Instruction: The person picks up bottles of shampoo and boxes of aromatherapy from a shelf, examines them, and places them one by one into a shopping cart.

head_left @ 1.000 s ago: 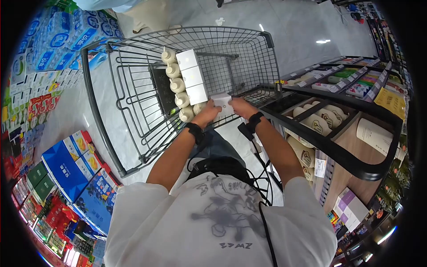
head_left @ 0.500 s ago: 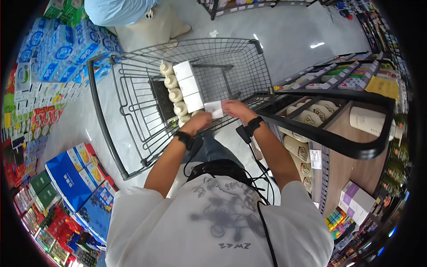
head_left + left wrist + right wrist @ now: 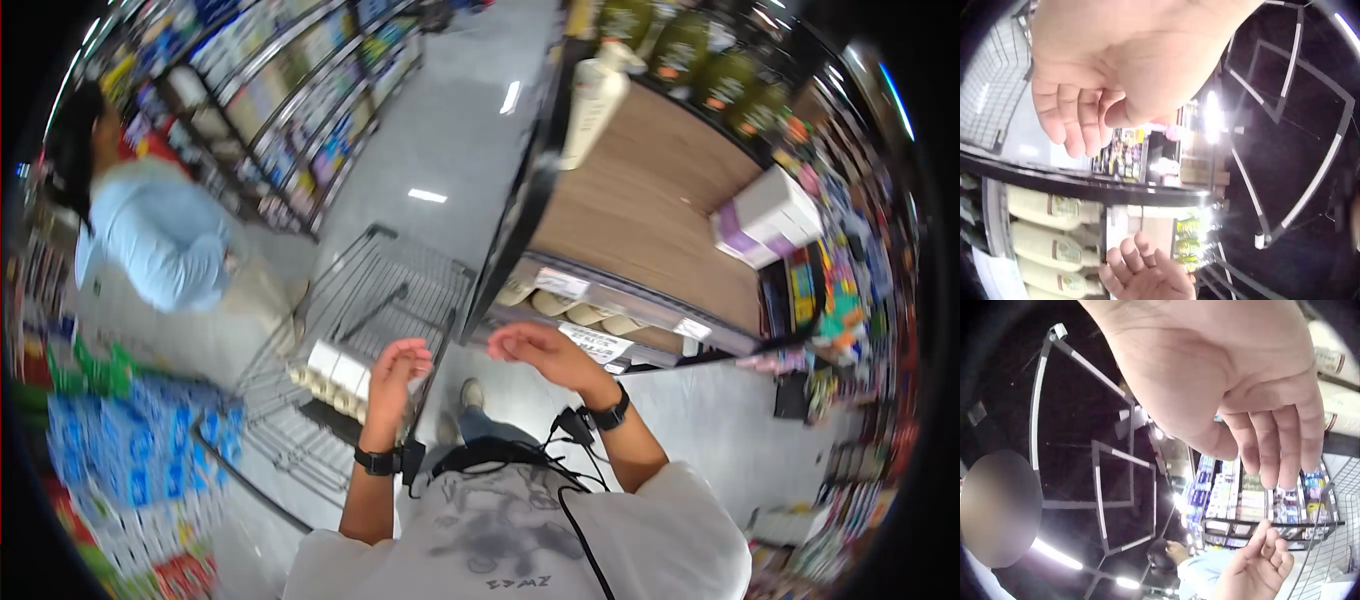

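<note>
Both hands are raised in front of the body and hold nothing. My left hand (image 3: pixel 393 385) has its fingers loosely bent, beside the shopping cart (image 3: pixel 375 250). My right hand (image 3: pixel 548 356) is held out before the shelf unit (image 3: pixel 640 180), fingers relaxed. A gap separates the two hands. Inside the cart, a row of white boxes (image 3: pixel 340 366) stands against a row of cream pump bottles (image 3: pixel 328 391). More cream bottles (image 3: pixel 1060 250) lie on the lower shelf, near the right hand in the left wrist view.
A cream bottle (image 3: pixel 597 105) and a white and purple box (image 3: pixel 768 218) stand on the wooden shelf top. A person in a light blue shirt (image 3: pixel 165 235) is beyond the cart at left. Blue packs of bottled water (image 3: pixel 140 440) are stacked at the near left.
The small white box held between both hands is now out of them. The hands have risen and drawn apart. The head view has swung right toward the shelf.
</note>
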{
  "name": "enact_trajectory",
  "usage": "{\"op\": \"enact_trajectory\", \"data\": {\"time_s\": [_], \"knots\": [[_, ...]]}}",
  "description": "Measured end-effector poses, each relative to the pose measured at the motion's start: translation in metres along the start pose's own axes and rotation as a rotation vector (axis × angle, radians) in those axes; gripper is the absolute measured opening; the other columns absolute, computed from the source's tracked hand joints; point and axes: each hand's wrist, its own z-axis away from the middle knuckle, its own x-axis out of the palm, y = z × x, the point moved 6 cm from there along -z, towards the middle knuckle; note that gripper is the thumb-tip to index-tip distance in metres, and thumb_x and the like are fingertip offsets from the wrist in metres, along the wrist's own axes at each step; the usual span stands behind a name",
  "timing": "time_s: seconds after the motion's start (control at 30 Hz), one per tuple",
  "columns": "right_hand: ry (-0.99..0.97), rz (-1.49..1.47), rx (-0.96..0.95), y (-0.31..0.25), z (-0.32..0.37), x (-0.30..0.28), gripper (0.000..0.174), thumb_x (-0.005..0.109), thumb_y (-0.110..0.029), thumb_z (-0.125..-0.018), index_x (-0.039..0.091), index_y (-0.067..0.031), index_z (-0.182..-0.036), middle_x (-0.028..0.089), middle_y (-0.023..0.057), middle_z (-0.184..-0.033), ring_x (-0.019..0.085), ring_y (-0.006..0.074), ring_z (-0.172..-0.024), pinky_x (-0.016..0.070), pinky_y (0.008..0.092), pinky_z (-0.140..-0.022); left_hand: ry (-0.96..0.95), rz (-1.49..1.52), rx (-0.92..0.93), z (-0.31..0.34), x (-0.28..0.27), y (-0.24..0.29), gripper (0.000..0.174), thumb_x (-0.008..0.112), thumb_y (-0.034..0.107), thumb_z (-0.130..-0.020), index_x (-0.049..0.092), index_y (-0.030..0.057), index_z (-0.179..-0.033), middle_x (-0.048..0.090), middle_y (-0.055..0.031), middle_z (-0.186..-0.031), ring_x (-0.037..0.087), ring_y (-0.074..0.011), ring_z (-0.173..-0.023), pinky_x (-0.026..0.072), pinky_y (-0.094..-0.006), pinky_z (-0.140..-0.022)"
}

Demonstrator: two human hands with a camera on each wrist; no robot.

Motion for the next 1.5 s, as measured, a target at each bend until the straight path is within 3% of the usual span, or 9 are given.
{"op": "enact_trajectory", "data": {"time_s": [0.23,0.37,0.5,0.77,0.9,1.17,1.27,1.37,1.5], "knots": [[0.580,-0.337,-0.016,0.018,0.166,-0.039,0.023,0.053,-0.016,-0.103,0.065,0.0001,-0.115,0.071,0.0103,-0.109,0.069,0.0211,-0.102,0.0544,0.0339,-0.094,-0.674,-0.094,-0.035,0.003,0.193,0.029,0.029,0.050,0.017,-0.105,0.061,0.0012,-0.128,0.068,-0.0098,-0.111,0.065,-0.0161,-0.100,0.0517,-0.0287,-0.088],[0.810,-0.363,-0.148,0.014,0.226,-0.072,0.021,0.052,-0.014,-0.101,0.065,0.0000,-0.111,0.070,0.0091,-0.107,0.068,0.0190,-0.102,0.0541,0.0331,-0.092,-0.948,-0.135,-0.057,0.020,0.313,0.041,0.038,0.051,0.020,-0.105,0.051,0.0030,-0.140,0.064,-0.0129,-0.126,0.062,-0.0197,-0.114,0.0506,-0.0333,-0.096],[1.026,-0.330,-0.311,0.002,0.269,-0.139,0.022,0.054,-0.010,-0.099,0.061,-0.0016,-0.119,0.067,0.0066,-0.109,0.066,0.0180,-0.103,0.0532,0.0327,-0.092,-1.046,-0.149,0.007,0.005,0.425,0.030,0.048,0.053,0.022,-0.105,0.042,0.0042,-0.148,0.056,-0.0159,-0.138,0.056,-0.0228,-0.124,0.0478,-0.0367,-0.103],[1.270,-0.007,-0.468,-0.006,0.289,-0.358,0.048,0.062,-0.013,-0.094,0.049,-0.0051,-0.140,0.054,0.0108,-0.137,0.055,0.0209,-0.124,0.0489,0.0343,-0.097,-0.726,-0.219,0.228,-0.078,0.609,0.018,0.072,0.056,0.019,-0.097,0.022,0.0040,-0.159,0.032,-0.0242,-0.159,0.037,-0.0311,-0.144,0.0318,-0.0392,-0.118],[1.301,0.145,-0.515,-0.044,0.272,-0.409,0.066,0.065,-0.016,-0.091,0.039,-0.0066,-0.150,0.046,0.0153,-0.147,0.048,0.0281,-0.135,0.0465,0.0370,-0.102,-0.556,-0.300,0.360,-0.106,0.648,0.027,0.080,0.054,0.011,-0.097,0.006,-0.0022,-0.160,0.026,-0.0253,-0.162,0.040,-0.0307,-0.143,0.0309,-0.0381,-0.117],[1.350,0.317,-0.616,-0.052,0.242,-0.437,0.082,0.066,-0.013,-0.087,0.024,0.0002,-0.156,0.037,0.0259,-0.149,0.038,0.0390,-0.141,0.0345,0.0435,-0.115,-0.586,-0.144,0.467,-0.102,0.677,0.038,0.071,0.048,0.007,-0.100,0.011,-0.0025,-0.160,0.034,-0.0221,-0.159,0.053,-0.0237,-0.130,0.0460,-0.0330,-0.102],[1.403,0.456,-0.594,-0.051,0.236,-0.440,0.078,0.066,-0.011,-0.085,0.028,0.0044,-0.151,0.040,0.0259,-0.142,0.042,0.0379,-0.134,0.0355,0.0426,-0.113,-0.578,-0.112,0.477,-0.099,0.680,0.036,0.068,0.046,0.006,-0.101,0.013,-0.0028,-0.160,0.038,-0.0210,-0.156,0.050,-0.0239,-0.132,0.0437,-0.0334,-0.105],[1.389,0.343,-0.596,-0.053,0.237,-0.450,0.072,0.069,-0.014,-0.082,0.034,0.0089,-0.141,0.041,0.0285,-0.136,0.039,0.0426,-0.132,0.0333,0.0481,-0.113,-0.533,-0.109,0.491,-0.105,0.678,0.027,0.065,0.045,0.006,-0.102,0.016,-0.0025,-0.159,0.040,-0.0201,-0.155,0.048,-0.0245,-0.135,0.0412,-0.0335,-0.108],[1.324,0.277,-0.547,-0.060,0.241,-0.450,0.064,0.071,-0.014,-0.081,0.039,0.0068,-0.133,0.045,0.0257,-0.130,0.045,0.0384,-0.122,0.0371,0.0468,-0.108,-0.500,-0.085,0.485,-0.102,0.673,0.028,0.063,0.044,0.004,-0.101,0.020,-0.0016,-0.159,0.041,-0.0186,-0.153,0.048,-0.0245,-0.134,0.0404,-0.0336,-0.108]]}}
